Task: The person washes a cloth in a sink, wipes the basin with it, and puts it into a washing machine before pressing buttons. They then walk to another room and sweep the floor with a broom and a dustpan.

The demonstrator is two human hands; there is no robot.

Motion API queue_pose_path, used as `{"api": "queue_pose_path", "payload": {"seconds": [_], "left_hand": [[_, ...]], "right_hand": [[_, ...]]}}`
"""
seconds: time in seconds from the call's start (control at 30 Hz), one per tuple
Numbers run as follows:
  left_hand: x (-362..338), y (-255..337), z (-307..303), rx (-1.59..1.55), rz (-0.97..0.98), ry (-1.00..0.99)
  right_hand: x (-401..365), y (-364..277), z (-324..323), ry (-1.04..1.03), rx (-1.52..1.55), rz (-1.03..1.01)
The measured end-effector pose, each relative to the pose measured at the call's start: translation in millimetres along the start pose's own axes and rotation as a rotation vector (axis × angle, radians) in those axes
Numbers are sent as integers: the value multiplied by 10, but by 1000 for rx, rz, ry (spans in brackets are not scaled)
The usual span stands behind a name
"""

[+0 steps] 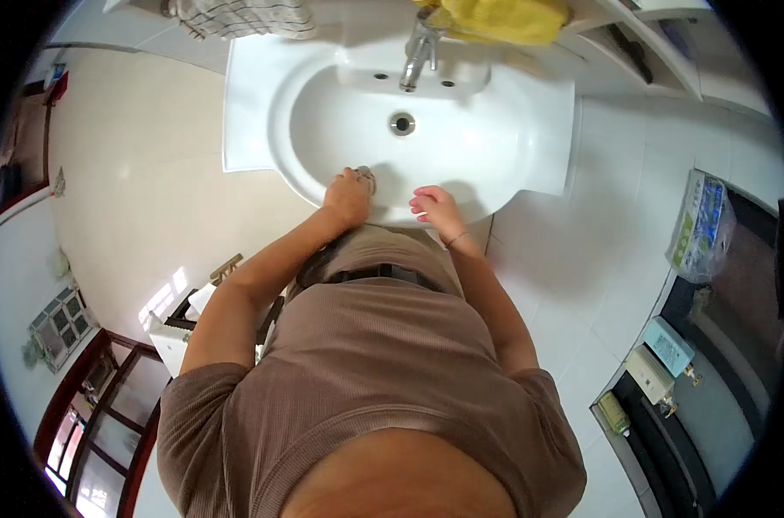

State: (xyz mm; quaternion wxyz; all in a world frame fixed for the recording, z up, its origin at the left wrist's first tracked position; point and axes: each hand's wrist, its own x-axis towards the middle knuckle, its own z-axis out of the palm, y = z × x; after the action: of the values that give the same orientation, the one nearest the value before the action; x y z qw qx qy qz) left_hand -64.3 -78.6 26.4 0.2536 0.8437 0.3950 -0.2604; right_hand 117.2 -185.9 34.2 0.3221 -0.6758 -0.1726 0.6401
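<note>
My left hand (349, 198) is closed at the near left wall of the white sink (495, 129). It presses a small greyish, crumpled pad (366, 180) against the basin; most of the pad is hidden under the fingers, and I cannot make out its exact kind. Over the front rim, to the right, my right hand (439, 211) holds nothing. Its fingers are loosely bent and apart. A chrome faucet (420, 47) rises at the back of the sink, above the metal drain (402, 124). No running water shows.
Behind the sink lie a striped cloth (245, 17) at left and a yellow cloth (504, 19) at right. A shelf (642, 47) juts out at the back right. Several small boxes and a plastic-wrapped pack (701, 226) stand along the right-hand ledge.
</note>
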Motion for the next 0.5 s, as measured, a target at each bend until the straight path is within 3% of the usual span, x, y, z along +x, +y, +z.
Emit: {"api": "queue_pose_path", "payload": {"seconds": [0.1,0.13,0.17,0.2,0.23,0.3,0.33,0.4,0.43,0.5], "left_hand": [[171,277,46,-205,95,-33],[363,312,152,-373,207,-96],[539,351,294,-541,318,-162],[550,424,298,-1372,113,-369],[564,494,301,-1376,114,-372],[522,617,136,-1851,-173,-444],[479,650,-13,-1851,-184,-461],[409,672,-238,-1951,-99,-448],[379,680,-316,-2047,-5,-439],[385,683,-434,-1874,67,-295]], "right_hand": [[25,-29,75,-34,-230,109],[130,68,131,-25,-230,110],[294,242,186,66,-77,-23],[336,241,182,153,75,-153],[378,221,86,155,72,-150],[441,141,-127,141,-178,-148],[472,149,-274,172,-295,-290],[562,-50,-697,119,-349,-297],[651,-138,-884,217,-461,-399],[712,-595,-1253,254,-680,-700]]}}
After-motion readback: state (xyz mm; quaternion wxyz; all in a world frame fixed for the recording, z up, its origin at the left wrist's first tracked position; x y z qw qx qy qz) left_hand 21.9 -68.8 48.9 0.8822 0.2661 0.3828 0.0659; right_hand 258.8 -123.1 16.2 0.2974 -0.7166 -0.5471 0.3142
